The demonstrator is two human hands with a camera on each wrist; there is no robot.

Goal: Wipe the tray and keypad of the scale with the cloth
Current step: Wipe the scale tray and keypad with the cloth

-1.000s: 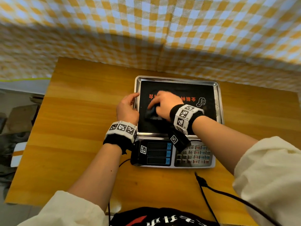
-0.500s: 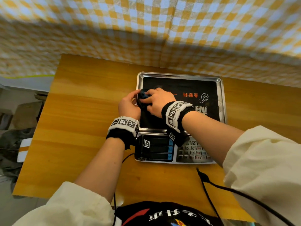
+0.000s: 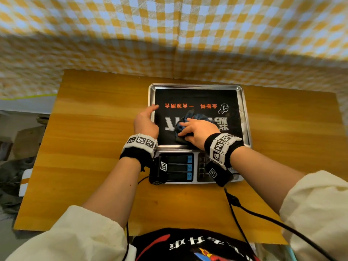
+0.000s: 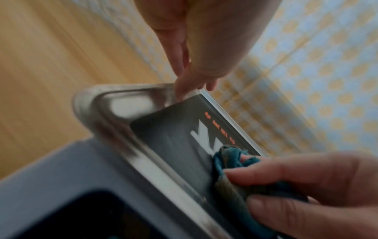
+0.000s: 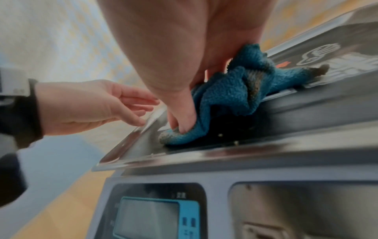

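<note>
A steel tray [image 3: 245, 117] with a black printed sticker tops the scale on the wooden table. My right hand [image 3: 196, 129] grips a bunched blue cloth [image 3: 200, 117] and presses it on the tray's near middle; in the right wrist view the thumb pins the cloth [image 5: 231, 93] down. My left hand [image 3: 146, 121] rests at the tray's left rim, fingers relaxed and index fingertip on the rim [image 4: 114, 122]. The keypad [image 3: 202, 165] lies at the scale's front right, mostly hidden behind my right wrist. The blue cloth [image 4: 227, 155] shows under my right fingers in the left wrist view.
The scale's display panel [image 3: 178, 167] faces me at the front left. A black cable [image 3: 244, 210] runs over the table's near right part. A yellow checked curtain [image 3: 169, 34] hangs right behind the table. Bare wood [image 3: 94, 138] lies left of the scale.
My right hand slid the cloth from the tray's left edge beside the left hand back toward the near middle. The left hand stayed at the left rim.
</note>
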